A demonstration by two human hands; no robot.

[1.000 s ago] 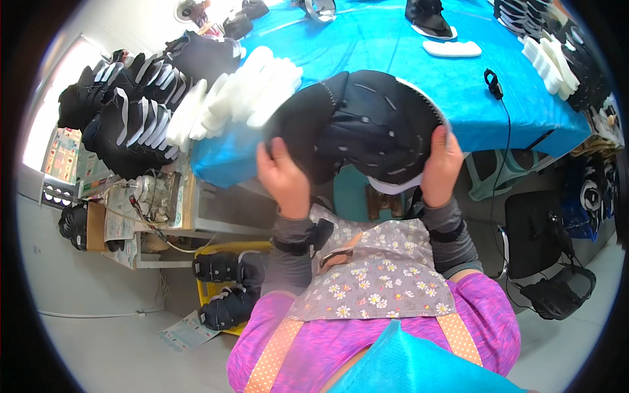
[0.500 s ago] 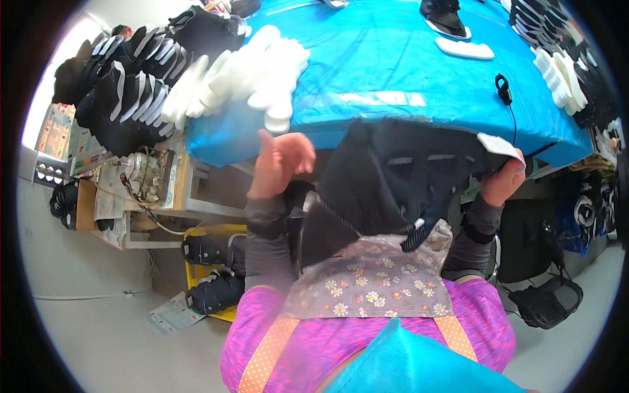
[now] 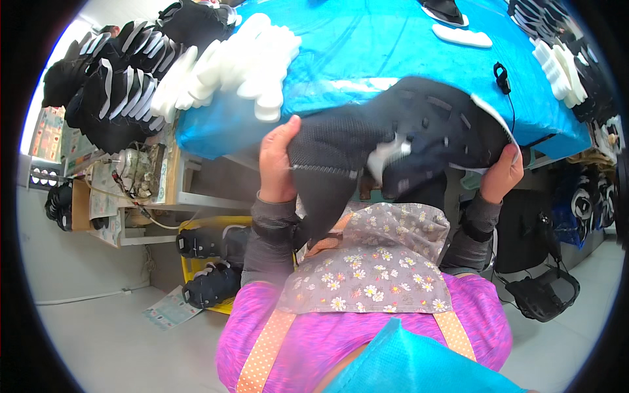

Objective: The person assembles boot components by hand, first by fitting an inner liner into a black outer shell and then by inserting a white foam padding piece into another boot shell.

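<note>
A black padded fabric piece [image 3: 419, 111] with a ribbed left part, short slots and a white edge is stretched between my two hands above my lap. My left hand [image 3: 278, 160] is closed on its left edge, thumb on top. At the other end, my right hand [image 3: 503, 175] grips it beside the white edge. The middle of the piece is smeared by motion, and a pale patch shows there. Part of the piece hangs down toward my flowered apron [image 3: 367, 281]. The fingers behind the fabric are hidden.
A blue-covered table [image 3: 393, 39] stands ahead, with white foam pieces [image 3: 242, 59] and stacked black pieces [image 3: 131, 85] on its left. A white pad [image 3: 462, 35] and a black cable [image 3: 503, 82] lie to the right. A yellow crate [image 3: 191, 268] holds black items below left.
My left hand, open and apart from the fabric before, has taken hold of its left edge. The piece has been raised and spread out; my right hand keeps its end.
</note>
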